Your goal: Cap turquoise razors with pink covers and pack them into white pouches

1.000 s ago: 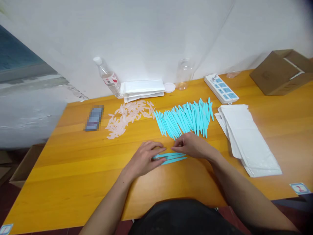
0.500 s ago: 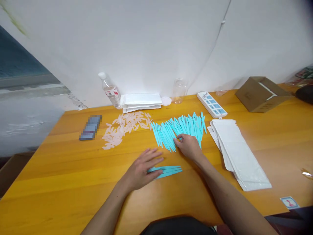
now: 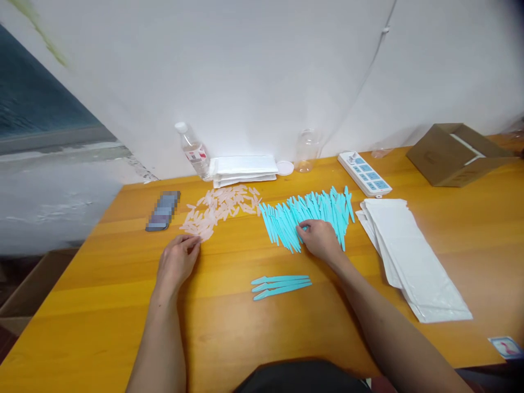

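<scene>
My left hand (image 3: 177, 261) rests on the orange table (image 3: 102, 305) with its fingers curled at the near edge of a scatter of pale pink plastic caps (image 3: 216, 208); whether it grips one is hidden. My right hand (image 3: 321, 238) lies on the fanned pile of turquoise plastic sticks (image 3: 305, 214), fingertips pinched at one stick. Three turquoise sticks (image 3: 280, 285) lie side by side on the table between my arms, touched by neither hand.
A stack of white plastic bags (image 3: 409, 256) lies at the right. Along the wall stand a water bottle (image 3: 193, 150), folded white packs (image 3: 243, 169), an empty clear jar (image 3: 306, 150) and a power strip (image 3: 364, 173). A cardboard box (image 3: 458, 154) sits far right, a phone (image 3: 164, 210) at left.
My left hand left the three laid-out sticks and moved left to the pink caps. My right hand went from those sticks back up onto the turquoise pile.
</scene>
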